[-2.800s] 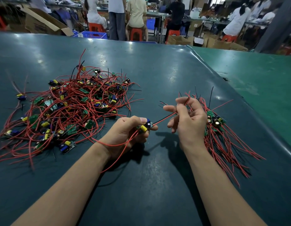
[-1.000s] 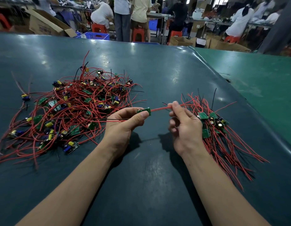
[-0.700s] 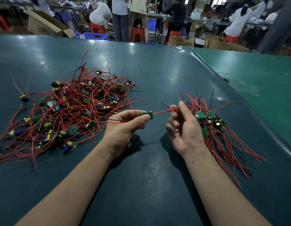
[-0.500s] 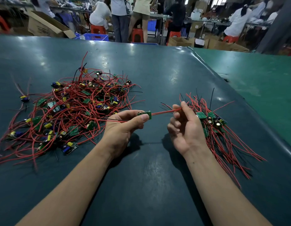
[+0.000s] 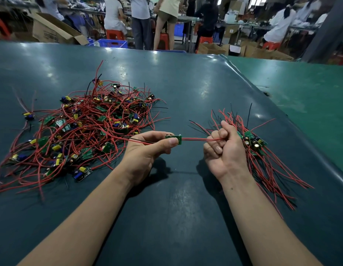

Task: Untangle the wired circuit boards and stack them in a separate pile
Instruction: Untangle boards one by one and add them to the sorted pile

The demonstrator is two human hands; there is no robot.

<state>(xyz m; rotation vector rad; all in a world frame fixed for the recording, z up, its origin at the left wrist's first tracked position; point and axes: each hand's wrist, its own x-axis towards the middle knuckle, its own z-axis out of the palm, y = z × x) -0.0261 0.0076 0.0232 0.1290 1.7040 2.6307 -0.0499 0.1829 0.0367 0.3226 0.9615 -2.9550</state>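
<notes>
A tangled heap of small green circuit boards with red and black wires [image 5: 86, 129] lies on the left of the dark table. A neater pile of boards with wires laid together [image 5: 262, 156] sits on the right. My left hand [image 5: 147, 150] pinches one green circuit board [image 5: 173, 138] between thumb and fingers, above the table's middle. Its red wires [image 5: 197, 139] stretch right into my right hand [image 5: 224, 150], whose fingers are curled round them beside the right pile. More red wire trails left from the board into the heap.
The dark green table [image 5: 176, 217] meets a lighter green surface [image 5: 310, 96] along a raised seam on the right. Beyond the far edge stand people, red stools, a blue crate [image 5: 113, 43] and cardboard boxes [image 5: 51, 31].
My right hand's fingers have closed from a loose pinch into a fist round the red wires. My left hand keeps the board in about the same spot.
</notes>
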